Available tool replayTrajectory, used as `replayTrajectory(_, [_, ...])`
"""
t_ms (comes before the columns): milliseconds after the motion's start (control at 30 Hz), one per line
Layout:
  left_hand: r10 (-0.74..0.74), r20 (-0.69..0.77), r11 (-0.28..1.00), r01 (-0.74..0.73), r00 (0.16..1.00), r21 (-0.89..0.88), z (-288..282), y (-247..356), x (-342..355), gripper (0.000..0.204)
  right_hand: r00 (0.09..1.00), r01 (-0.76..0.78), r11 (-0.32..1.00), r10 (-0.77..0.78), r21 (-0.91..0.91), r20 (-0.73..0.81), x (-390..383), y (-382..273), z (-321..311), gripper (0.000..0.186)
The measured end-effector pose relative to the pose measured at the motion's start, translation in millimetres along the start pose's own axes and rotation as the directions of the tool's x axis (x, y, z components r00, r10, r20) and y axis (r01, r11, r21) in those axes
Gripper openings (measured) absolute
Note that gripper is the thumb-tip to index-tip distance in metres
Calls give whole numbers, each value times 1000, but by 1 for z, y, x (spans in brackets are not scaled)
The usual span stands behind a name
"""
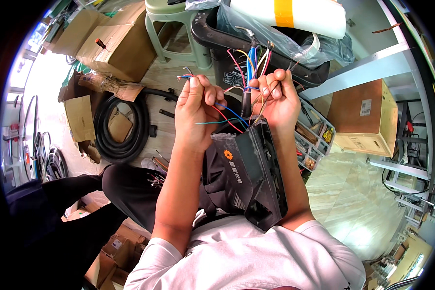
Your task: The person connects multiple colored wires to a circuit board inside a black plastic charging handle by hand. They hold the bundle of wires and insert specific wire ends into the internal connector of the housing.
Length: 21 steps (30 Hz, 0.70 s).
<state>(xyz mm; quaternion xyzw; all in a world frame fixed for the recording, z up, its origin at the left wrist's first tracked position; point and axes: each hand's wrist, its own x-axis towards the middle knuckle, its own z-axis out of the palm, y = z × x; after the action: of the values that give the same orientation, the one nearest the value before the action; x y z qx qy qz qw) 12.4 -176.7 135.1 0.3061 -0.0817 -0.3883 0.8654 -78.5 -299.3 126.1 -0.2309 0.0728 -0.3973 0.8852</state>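
Note:
A black box-shaped housing with an orange mark rests against my lap between my forearms. Thin red, blue, green and brown wires come out of its far end. My left hand is closed, thumb against the fingers, on thin wires whose bare-looking ends stick out above the thumb. My right hand is closed too, pinching thin brown wires between thumb and fingers. Between the hands stands a black cable, its fanned-out blue, red, white and purple cores reaching toward the bin. Which wires join which, I cannot tell.
Ahead stands a black bin with plastic film and a white roll on top, beside a green stool. To the left are a coiled black hose and cardboard boxes. A parts organiser and wooden box sit right.

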Motion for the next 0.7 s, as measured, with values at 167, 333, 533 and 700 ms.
replayTrajectory(167, [-40, 21, 964, 33, 999, 265, 5, 6, 1, 26, 999, -22, 1000, 21, 19, 38, -1, -3, -2, 31])
replayTrajectory(333, [-170, 157, 656, -8, 973, 755, 25, 31, 9, 28, 1000, 19, 1000, -18, -11, 13, 0, -1, 1, 32])
replayTrajectory(533, [-172, 62, 983, 166, 983, 79, 1, 18, 16, 20, 1000, 17, 998, -16, 53, -14, 0, 1, 0, 32])
replayTrajectory(700, [-103, 18, 995, 103, 994, 8, -10, 7, 4, 20, 1000, -7, 995, 9, 98, -19, 0, 1, 1, 32])
